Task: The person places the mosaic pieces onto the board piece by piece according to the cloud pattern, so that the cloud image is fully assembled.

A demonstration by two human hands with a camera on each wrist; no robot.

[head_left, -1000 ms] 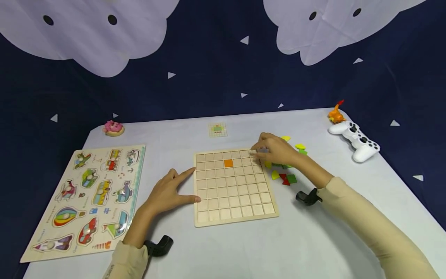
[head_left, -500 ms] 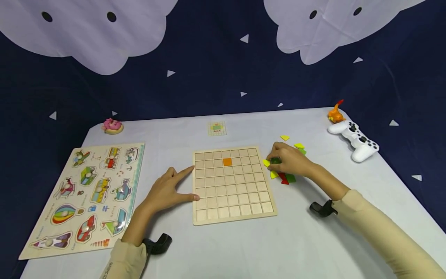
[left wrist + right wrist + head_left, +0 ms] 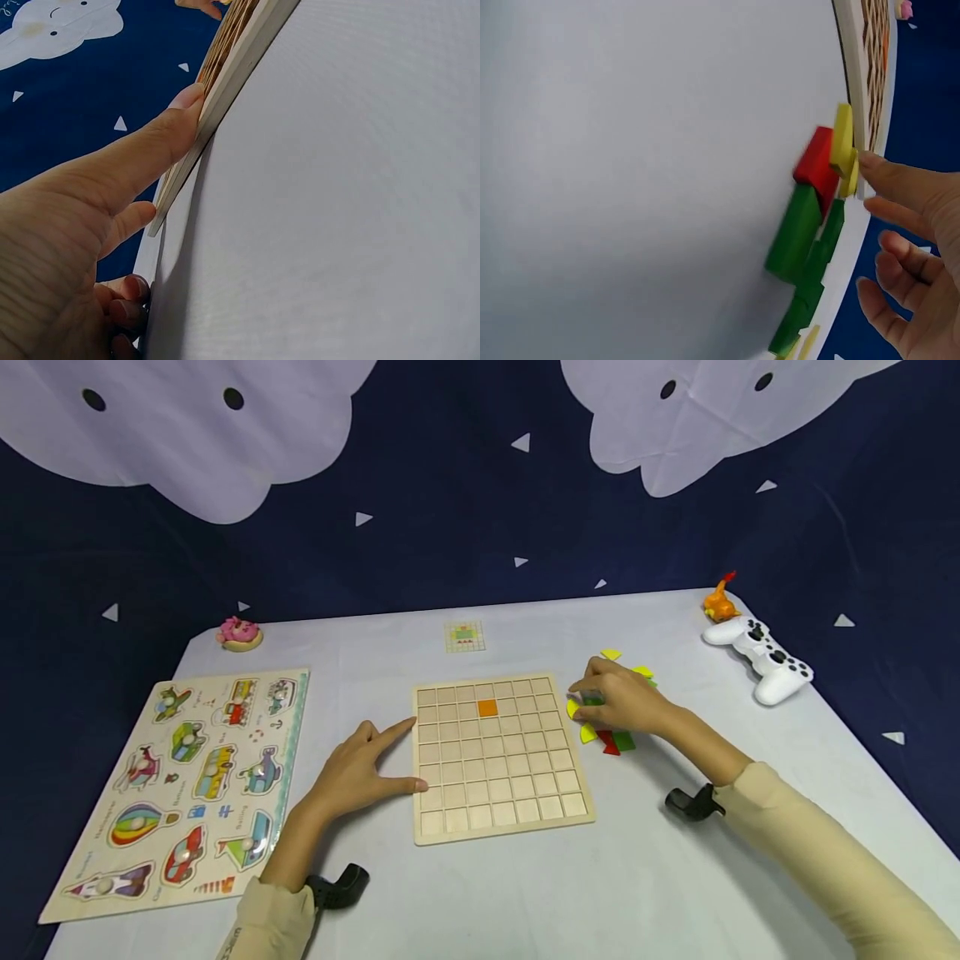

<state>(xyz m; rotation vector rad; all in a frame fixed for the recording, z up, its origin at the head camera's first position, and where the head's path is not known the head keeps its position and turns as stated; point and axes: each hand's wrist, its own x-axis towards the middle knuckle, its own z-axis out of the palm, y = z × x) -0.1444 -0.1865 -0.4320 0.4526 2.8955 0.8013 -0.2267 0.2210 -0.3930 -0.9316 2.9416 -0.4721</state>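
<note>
A wooden grid board [image 3: 504, 760] lies at the table's middle, with an orange square tile [image 3: 487, 708] in one of its upper cells. My left hand [image 3: 362, 771] rests at the board's left edge, thumb and index finger spread apart against the rim. Just off the board's right side, my right hand [image 3: 626, 696] reaches over a pile of tiles, its thumb right at a yellow rounded tile [image 3: 842, 139] and the index finger apart from the thumb. Yellow tiles, red triangles [image 3: 609, 743] and green squares [image 3: 624, 741] lie under and around this hand, which partly hides them.
A small printed pattern card [image 3: 465, 637] lies behind the board. To the left is a vehicle picture puzzle [image 3: 187, 793], with a pink toy [image 3: 239, 633] behind it. A white game controller [image 3: 759, 658] and an orange toy [image 3: 720, 604] stand at the back right.
My right hand has moved from the board's upper right corner down and right to the tile pile. The left hand has stayed at the board's left edge.
</note>
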